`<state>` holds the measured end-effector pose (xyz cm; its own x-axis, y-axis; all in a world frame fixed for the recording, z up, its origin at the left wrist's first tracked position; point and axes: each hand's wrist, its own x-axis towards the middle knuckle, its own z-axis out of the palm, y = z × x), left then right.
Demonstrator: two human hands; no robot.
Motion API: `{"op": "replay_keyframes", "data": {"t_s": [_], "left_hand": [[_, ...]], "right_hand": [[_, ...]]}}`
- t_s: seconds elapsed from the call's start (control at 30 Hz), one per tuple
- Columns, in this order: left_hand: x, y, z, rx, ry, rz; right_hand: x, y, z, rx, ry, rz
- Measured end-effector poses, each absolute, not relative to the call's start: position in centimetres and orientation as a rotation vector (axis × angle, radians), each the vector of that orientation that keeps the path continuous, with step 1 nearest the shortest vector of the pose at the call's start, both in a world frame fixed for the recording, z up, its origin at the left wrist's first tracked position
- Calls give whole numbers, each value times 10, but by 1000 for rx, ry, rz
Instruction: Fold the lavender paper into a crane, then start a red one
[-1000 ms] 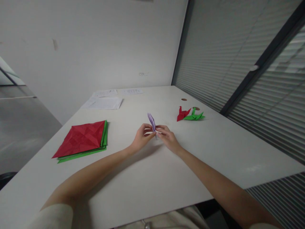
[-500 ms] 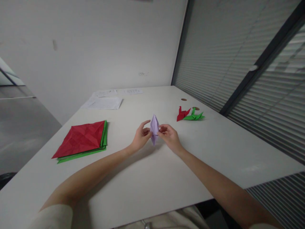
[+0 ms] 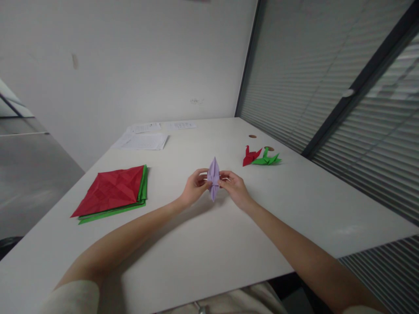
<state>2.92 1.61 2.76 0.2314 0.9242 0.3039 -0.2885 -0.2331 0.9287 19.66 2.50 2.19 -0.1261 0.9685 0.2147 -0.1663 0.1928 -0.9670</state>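
Clock is centred on the purple folded paper, 12 pointing away from the person. Nearest, at 6 o'clock, light-coloured clothing shows past the front edge of the white table. A pale sleeve is at 7 to 8 o'clock; bare forearms reach inward from both sides.

The left hand is at 9 o'clock: thumb on the near face of the purple folded paper, fingers curled behind its edge, pinching it. The right hand mirrors it at 3 o'clock, thumb and bent fingers pinching the opposite edge low down. The paper is upright between the hands, a narrow, pleated shape pointed at top and bottom. Whether its lower tip touches the table cannot be told.

Well apart at 9 o'clock: a creased red sheet lying on green sheets. At 2 o'clock: a red folded bird and a green folded bird, overlapping in view; contact unclear. Two round holes in the tabletop are just beyond them.

Farther, at 10 to 11 o'clock: printed white papers. Beyond the table: a pale wall at 12, blinds from 1 to 3.
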Motion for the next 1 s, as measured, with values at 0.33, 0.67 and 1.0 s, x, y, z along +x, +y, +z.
{"op": "replay_keyframes", "data": {"t_s": [0.33, 0.67, 1.0], "left_hand": [[28, 20, 25, 1334, 747, 1310], [28, 20, 20, 1350, 706, 1200], [28, 21, 20, 1323, 834, 1294]], "right_hand": [[196, 25, 23, -881, -1245, 1237], [196, 25, 24, -954, -1299, 1275], [197, 24, 26, -858, -1431, 1105]]}}
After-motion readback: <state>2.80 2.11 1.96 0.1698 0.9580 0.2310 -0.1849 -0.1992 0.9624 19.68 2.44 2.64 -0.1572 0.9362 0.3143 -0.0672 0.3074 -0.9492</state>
